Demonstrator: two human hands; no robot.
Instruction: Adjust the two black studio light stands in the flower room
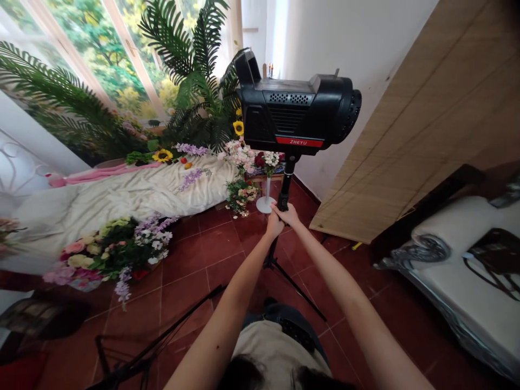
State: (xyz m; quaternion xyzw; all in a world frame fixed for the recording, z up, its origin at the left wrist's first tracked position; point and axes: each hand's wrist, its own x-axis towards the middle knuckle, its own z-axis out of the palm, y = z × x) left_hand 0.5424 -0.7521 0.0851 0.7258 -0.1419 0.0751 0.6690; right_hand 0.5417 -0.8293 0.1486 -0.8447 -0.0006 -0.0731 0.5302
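Note:
A black studio light point(298, 116) with a red ZHEYU label is mounted on top of a black light stand point(286, 187). Both of my hands are closed around the stand's pole, just beneath the lamp. My left hand point(275, 223) grips slightly lower, and my right hand point(289, 215) presses against it from the other side. My fingers partly overlap, so how each one wraps the pole is hard to make out. Below my hands the stand's spread legs point(300, 292) reach down to the floor.
Left of me, a bed point(134, 189) with cream cloth carries flowers; a flower arrangement point(101, 249) stands before it. A white pedestal point(266, 205) is behind the pole. A bamboo screen point(377, 130) and sofa point(483, 260) flank the right. Another black stand point(174, 325) crosses the lower left.

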